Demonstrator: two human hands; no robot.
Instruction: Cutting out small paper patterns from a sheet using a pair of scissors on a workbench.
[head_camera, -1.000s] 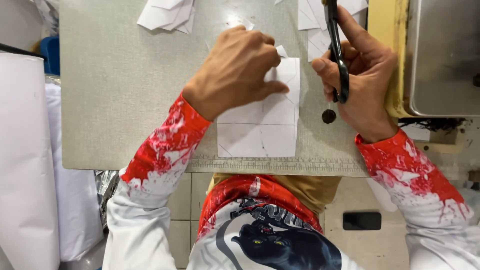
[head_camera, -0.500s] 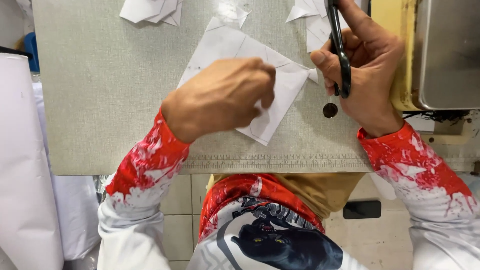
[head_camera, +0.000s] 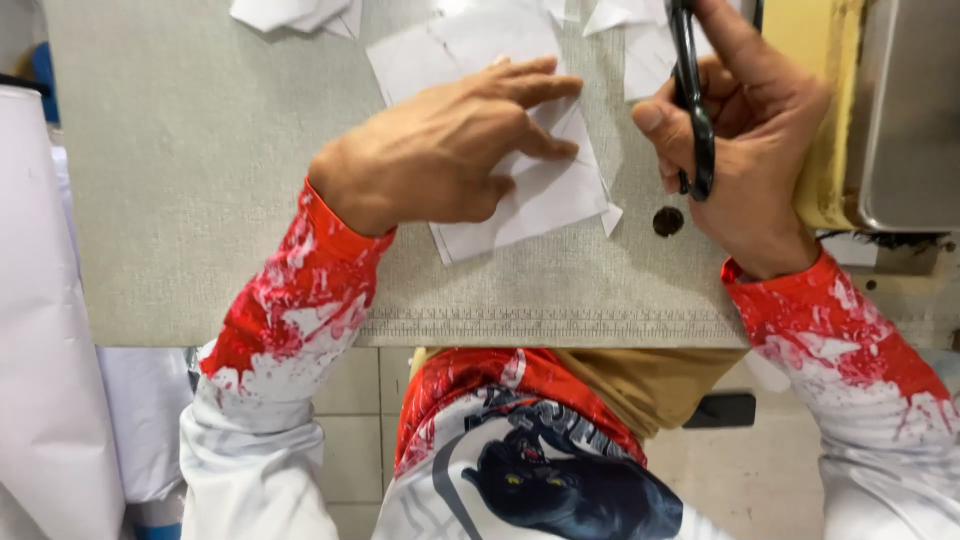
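Observation:
My left hand (head_camera: 450, 150) lies flat, fingers spread, on a white paper piece (head_camera: 545, 195) that rests tilted on the grey table top (head_camera: 200, 200). The fingers point right and cover most of the sheet. My right hand (head_camera: 745, 130) is closed around a pair of black scissors (head_camera: 692, 100), blades pointing away from me, just right of the paper. Scissors and paper do not touch. A small dark round hole or mark (head_camera: 668, 221) sits on the table between the paper's corner and my right wrist.
More white paper scraps (head_camera: 290, 14) lie along the far edge of the table, others (head_camera: 640, 40) near the scissors. A yellow and grey metal machine body (head_camera: 880, 110) stands at the right. A white roll or cloth (head_camera: 45, 330) hangs at the left. Tiled floor below.
My left hand has turned the paper further and slid left and flattened on it. The right hand with the scissors has stayed about where it was.

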